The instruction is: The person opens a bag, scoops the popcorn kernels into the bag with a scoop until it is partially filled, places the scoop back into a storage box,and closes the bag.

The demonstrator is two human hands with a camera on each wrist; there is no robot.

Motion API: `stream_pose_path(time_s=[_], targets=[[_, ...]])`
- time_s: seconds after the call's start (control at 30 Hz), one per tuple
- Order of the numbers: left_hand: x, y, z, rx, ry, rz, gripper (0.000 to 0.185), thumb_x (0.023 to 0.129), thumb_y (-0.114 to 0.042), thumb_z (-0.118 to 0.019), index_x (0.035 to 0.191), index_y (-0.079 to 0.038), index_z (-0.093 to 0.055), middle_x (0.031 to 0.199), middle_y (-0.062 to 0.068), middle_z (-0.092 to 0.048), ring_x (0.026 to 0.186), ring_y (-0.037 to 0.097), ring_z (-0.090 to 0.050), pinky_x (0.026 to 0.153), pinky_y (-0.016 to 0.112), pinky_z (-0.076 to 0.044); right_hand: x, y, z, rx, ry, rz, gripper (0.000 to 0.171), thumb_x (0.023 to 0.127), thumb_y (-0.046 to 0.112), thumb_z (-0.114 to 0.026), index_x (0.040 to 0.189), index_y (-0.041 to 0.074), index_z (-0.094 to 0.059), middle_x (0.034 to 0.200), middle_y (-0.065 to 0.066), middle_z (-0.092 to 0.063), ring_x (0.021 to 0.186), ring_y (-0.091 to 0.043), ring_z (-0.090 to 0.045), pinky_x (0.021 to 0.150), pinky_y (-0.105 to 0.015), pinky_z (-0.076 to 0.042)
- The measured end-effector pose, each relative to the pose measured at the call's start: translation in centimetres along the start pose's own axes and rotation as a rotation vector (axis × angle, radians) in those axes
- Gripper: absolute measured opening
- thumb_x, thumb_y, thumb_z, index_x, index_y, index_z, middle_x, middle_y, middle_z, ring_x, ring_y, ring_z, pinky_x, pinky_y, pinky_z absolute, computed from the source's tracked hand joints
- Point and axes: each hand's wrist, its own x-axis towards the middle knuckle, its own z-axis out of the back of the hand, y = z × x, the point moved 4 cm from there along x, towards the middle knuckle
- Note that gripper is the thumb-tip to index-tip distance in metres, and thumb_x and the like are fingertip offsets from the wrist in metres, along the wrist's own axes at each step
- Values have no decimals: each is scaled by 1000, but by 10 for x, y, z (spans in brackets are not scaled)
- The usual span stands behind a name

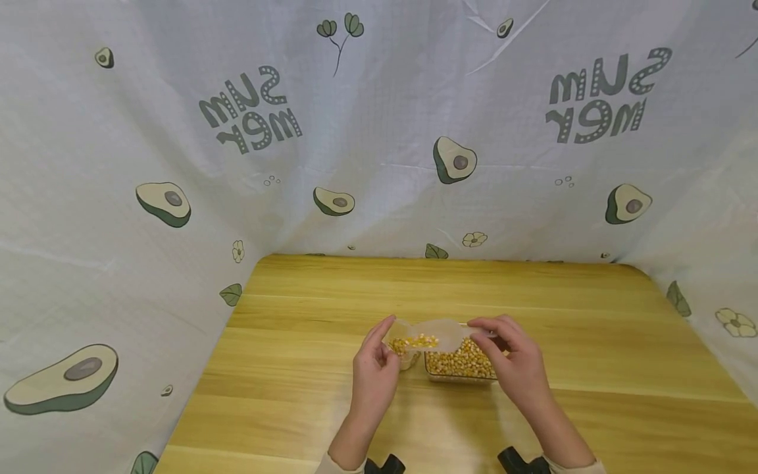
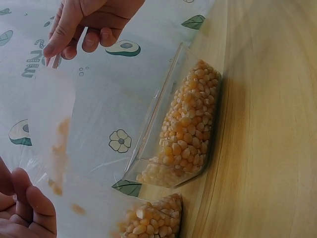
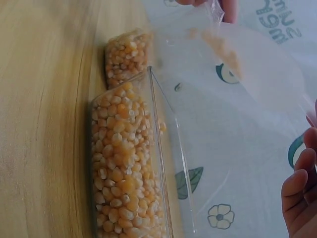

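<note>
My left hand (image 1: 374, 378) pinches the upper edge of a clear plastic bag (image 3: 173, 47), which holds corn kernels in its bottom on the table. My right hand (image 1: 524, 365) grips the handle of a translucent white scoop (image 1: 448, 334). The scoop tilts toward the left over the bag's mouth, with kernels (image 1: 423, 341) at its lip. In the left wrist view, blurred kernels (image 2: 78, 208) are falling inside the bag. Just right of the bag stands a clear rectangular container (image 1: 458, 378), largely full of corn kernels (image 3: 126, 168). The scoop and right hand partly cover it in the head view.
A wooden table (image 1: 284, 368) lies under everything. A white curtain (image 1: 379, 118) printed with avocados, leaves and lettering hangs behind the table and along both sides. Black wrist mounts (image 1: 387, 465) show at the bottom edge of the head view.
</note>
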Motion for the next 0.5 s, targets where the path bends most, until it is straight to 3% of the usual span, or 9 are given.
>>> stream_pose_path(time_s=[0.1,0.27,0.5], targets=[[0,0,0,0,3,3,63,89,11,-45,145,-18,-53,154,12,-44,52,0,-35,48,12,-33,1,3,0,-29,-3,29,29,82,-9,-72,103,11,-74,88,6,-63,72,4,-56,63,-11,-47],[-1,0,0,-3,8,23,64,90,9,-45,145,-20,-52,155,7,-43,53,0,-36,49,12,-33,2,7,-1,-4,-47,104,35,75,-16,-74,102,8,-75,84,-1,-63,69,2,-56,62,-10,-46],[-1,-2,0,-15,-2,10,63,89,11,-45,144,-18,-54,154,11,-44,53,0,-35,48,12,-33,1,6,-2,-2,-76,132,37,70,-21,-74,98,3,-75,83,-4,-63,67,1,-55,61,-9,-45]])
